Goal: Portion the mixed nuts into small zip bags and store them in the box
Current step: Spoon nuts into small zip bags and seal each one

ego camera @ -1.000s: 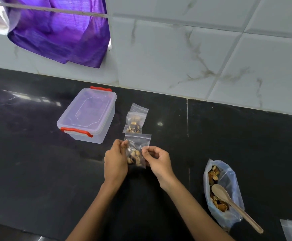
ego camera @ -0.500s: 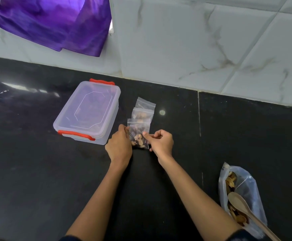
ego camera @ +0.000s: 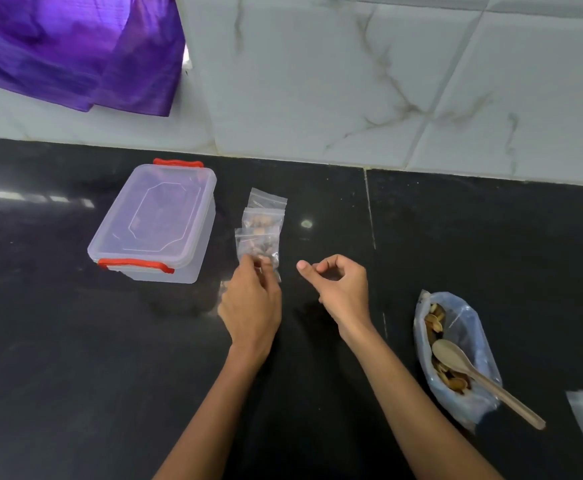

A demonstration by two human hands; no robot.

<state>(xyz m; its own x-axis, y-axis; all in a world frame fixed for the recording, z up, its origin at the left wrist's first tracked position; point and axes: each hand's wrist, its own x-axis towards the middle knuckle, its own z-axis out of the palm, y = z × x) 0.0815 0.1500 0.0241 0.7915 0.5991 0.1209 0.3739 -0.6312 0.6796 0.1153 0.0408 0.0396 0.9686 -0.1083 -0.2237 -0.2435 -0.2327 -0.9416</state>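
From the head view we see our left hand (ego camera: 250, 303) touching the nearest small zip bag (ego camera: 257, 249) of nuts at its lower edge; whether the fingers pinch it we cannot tell. Two more zip bags (ego camera: 266, 209) lie overlapping behind it on the black counter (ego camera: 75, 341). Our right hand (ego camera: 338, 289) hovers beside them, fingers loosely curled, holding nothing. The lidded clear box (ego camera: 155, 220) with red latches sits just left. The big nut bag (ego camera: 470, 344) holds a wooden spoon (ego camera: 456, 360). No writing is legible anywhere.
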